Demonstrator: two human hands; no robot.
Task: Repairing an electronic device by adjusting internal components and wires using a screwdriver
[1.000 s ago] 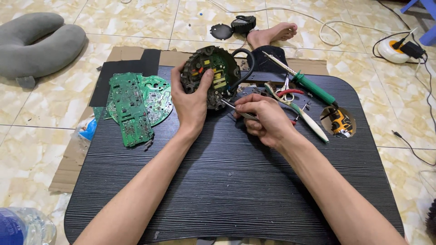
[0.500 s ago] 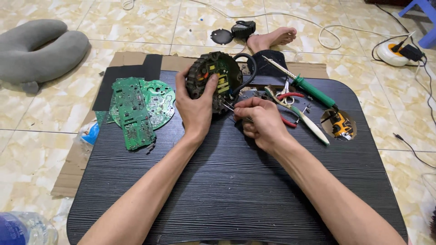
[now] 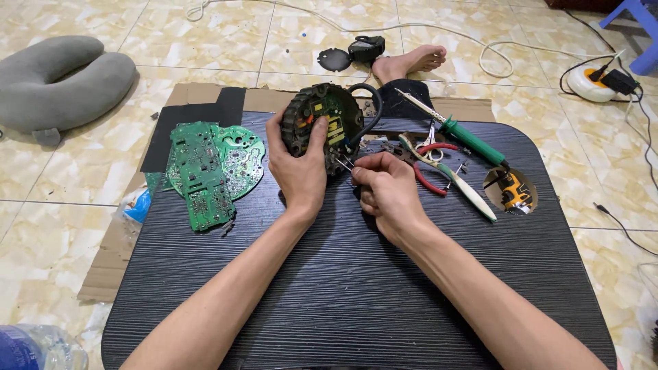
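two green circuit boards (image 3: 209, 168), one round module (image 3: 322, 123), one soldering iron (image 3: 456, 130).

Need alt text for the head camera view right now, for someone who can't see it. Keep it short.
Over a black ridged tabletop, the left hand holds a round black electronic assembly tilted up, while the right hand works a thin metal tool at its lower edge. Green circuit boards lie to the left; a green-handled soldering iron and red-handled pliers lie to the right.

A low black ribbed bench (image 3: 329, 288) sits on cardboard (image 3: 103, 267) over a tiled floor (image 3: 205, 48). On the bench lie green circuit boards (image 3: 209, 168), red-handled pliers (image 3: 428, 171), a green-handled soldering iron (image 3: 459, 131) and tweezers (image 3: 466, 188). A grey neck pillow (image 3: 62, 79) rests on the floor.
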